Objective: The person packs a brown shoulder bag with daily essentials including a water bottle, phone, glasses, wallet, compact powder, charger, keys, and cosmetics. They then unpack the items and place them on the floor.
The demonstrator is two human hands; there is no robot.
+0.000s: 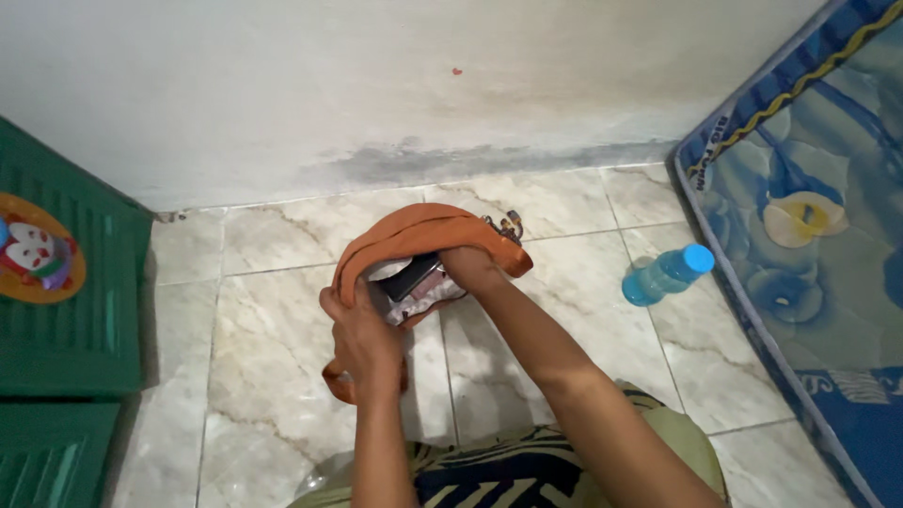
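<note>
1. Gripping the orange bag's (414, 235) near rim, the left hand (362, 334) holds its mouth open above the tiled floor (263, 367), near the wall (376, 94).
2. The right hand (470, 268) reaches inside, fingers closed on a dark flat item (412, 276).
3. Best handled by keeping the rim stretched wide.
4. A blue bottle (666, 274) lies beside the mattress's (809, 235) edge.

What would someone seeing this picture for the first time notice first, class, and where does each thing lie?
The eye goes first to the orange bag, held open over the marble-tiled floor at the centre. The left hand grips its near edge and the right hand reaches inside among dark and pale items. Next come the blue-capped water bottle lying on the tiles to the right, beside a blue flowered mattress, and the green plastic cabinet at the left edge.
</note>
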